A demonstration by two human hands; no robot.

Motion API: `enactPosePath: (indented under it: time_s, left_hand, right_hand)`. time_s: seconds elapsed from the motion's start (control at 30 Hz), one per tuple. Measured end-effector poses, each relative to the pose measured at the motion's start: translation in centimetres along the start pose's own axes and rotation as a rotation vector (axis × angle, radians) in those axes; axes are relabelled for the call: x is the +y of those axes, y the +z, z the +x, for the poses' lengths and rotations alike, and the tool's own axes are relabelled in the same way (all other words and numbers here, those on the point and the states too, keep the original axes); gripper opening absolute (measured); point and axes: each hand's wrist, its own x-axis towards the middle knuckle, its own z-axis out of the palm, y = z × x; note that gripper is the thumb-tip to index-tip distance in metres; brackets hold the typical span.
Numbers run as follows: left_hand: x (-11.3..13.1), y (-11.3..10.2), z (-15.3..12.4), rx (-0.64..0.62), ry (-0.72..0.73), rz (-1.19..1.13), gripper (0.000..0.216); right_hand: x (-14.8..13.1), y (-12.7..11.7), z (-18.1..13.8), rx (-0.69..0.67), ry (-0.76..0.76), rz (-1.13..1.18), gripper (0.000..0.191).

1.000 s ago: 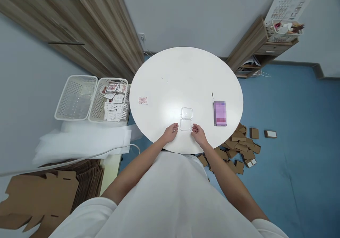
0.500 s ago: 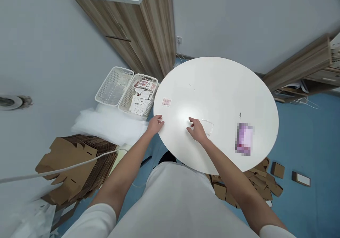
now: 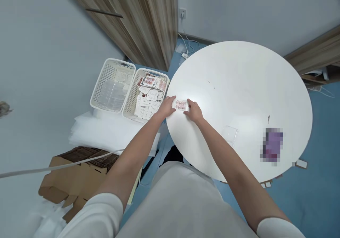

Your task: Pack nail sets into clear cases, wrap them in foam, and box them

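Note:
A small white card [image 3: 181, 105] with rows of pink, nail-like ovals lies flat on the white oval table [image 3: 247, 78], near its left edge. My left hand [image 3: 166, 107] is at the card's left side, thumb and forefinger spread apart. On the opposite side, my right hand [image 3: 194, 111] has its thumb and forefinger apart too, the tips at the card's right edge. Whether the fingertips press on the card is too small to tell. Beyond my right forearm sits a clear plastic box [image 3: 230, 134].
Left of the table stand two white baskets, one with clear plastic cases [image 3: 110, 94], the other with printed cards [image 3: 147, 103]. White foam sheets [image 3: 95, 131] and flattened cardboard boxes [image 3: 74, 177] lie nearer. A pixelated purple item [image 3: 273, 145] rests on the table's right.
Both hands have come to the pink card, my right hand moving left from beside the clear box and my left hand in from the table's edge. The view has shifted.

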Motion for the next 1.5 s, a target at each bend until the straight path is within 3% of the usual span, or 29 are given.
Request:
enactPosePath:
  time_s: [0.17, 0.6, 0.97, 1.23, 1.5]
  left_hand:
    - [-0.5, -0.3, 0.7, -0.084, 0.049, 0.024, 0.066]
    - [-0.4, 0.5, -0.2, -0.051, 0.073, -0.052, 0.065]
    - [0.0, 1.1, -1.1, -0.045, 0.083, -0.09, 0.065]
    - [3.5, 2.2, -3.9, -0.085, 0.183, -0.256, 0.065]
    - [9.4, 7.3, -8.9, -0.147, 0.352, -0.25, 0.071]
  right_hand:
    - [-0.3, 0.1, 0.7, -0.006, 0.046, -0.048, 0.062]
    - [-0.6, 0.2, 0.4, 0.067, 0.043, -0.072, 0.053]
    - [0.5, 1.1, -1.5, 0.089, -0.059, 0.179, 0.055]
    - [1.6, -1.6, -7.2, 0.153, -0.113, 0.144, 0.065]
    - [6.8, -3.8, -17.0, 0.236, -0.091, 0.118, 0.065]
